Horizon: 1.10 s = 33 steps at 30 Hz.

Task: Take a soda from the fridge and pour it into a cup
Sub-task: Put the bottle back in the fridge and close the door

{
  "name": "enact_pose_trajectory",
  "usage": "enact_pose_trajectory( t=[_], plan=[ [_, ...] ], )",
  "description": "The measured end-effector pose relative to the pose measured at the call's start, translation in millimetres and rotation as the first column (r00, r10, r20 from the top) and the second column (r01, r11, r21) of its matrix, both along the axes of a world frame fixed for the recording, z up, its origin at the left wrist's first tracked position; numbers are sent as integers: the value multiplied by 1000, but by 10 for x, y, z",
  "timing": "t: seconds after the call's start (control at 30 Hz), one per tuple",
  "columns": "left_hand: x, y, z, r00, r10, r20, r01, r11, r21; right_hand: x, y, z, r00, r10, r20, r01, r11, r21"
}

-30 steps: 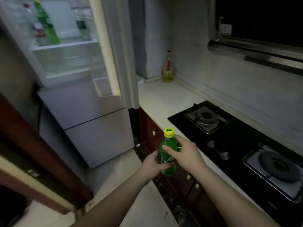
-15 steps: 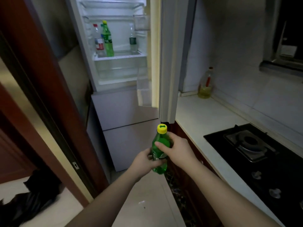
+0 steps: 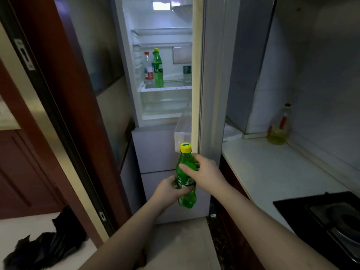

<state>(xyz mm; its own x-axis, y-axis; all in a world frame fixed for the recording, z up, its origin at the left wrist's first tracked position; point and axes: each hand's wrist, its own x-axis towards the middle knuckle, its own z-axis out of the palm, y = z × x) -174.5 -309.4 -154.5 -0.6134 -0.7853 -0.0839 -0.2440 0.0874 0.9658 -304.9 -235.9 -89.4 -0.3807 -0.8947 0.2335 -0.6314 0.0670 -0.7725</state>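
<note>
I hold a small green soda bottle (image 3: 186,197) with a yellow cap upright in front of me, below the open fridge (image 3: 165,98). My left hand (image 3: 169,190) grips its lower body from the left. My right hand (image 3: 204,172) wraps its upper body from the right, thumb across the front. The cap is on. Inside the lit fridge stand another green bottle (image 3: 158,69), a clear bottle with a red label (image 3: 148,69) and a small dark-labelled bottle (image 3: 187,72). No cup is in view.
The fridge door (image 3: 212,84) stands open edge-on just right of the bottle. A pale countertop (image 3: 272,172) runs along the right with an oil bottle (image 3: 278,129) at the back and a black gas hob (image 3: 331,217). A red-brown door frame (image 3: 64,114) and a black bag (image 3: 44,246) are on the left.
My view has swung left and up, from the hob and counter toward the open fridge. Both hands keep the same hold on the bottle.
</note>
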Motion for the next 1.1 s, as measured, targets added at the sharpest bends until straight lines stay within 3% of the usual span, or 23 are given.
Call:
enact_pose_trajectory(
  t=[0.3,0.53,0.87,1.1],
  plan=[
    [-185,-286,56,992,77,97,-65,991,-115,-250,-374,41,999,46,-17,-46,999,20],
    [-192,-382,18,992,57,117,-44,993,-108,-274,-416,3,995,24,-100,-20,999,34],
    [-402,-235,32,991,-73,116,80,995,-56,-366,-217,-38,948,-201,-246,212,977,17],
    [-529,-197,109,992,-75,99,83,994,-75,-472,-202,64,943,-197,-268,210,978,19]
  ],
)
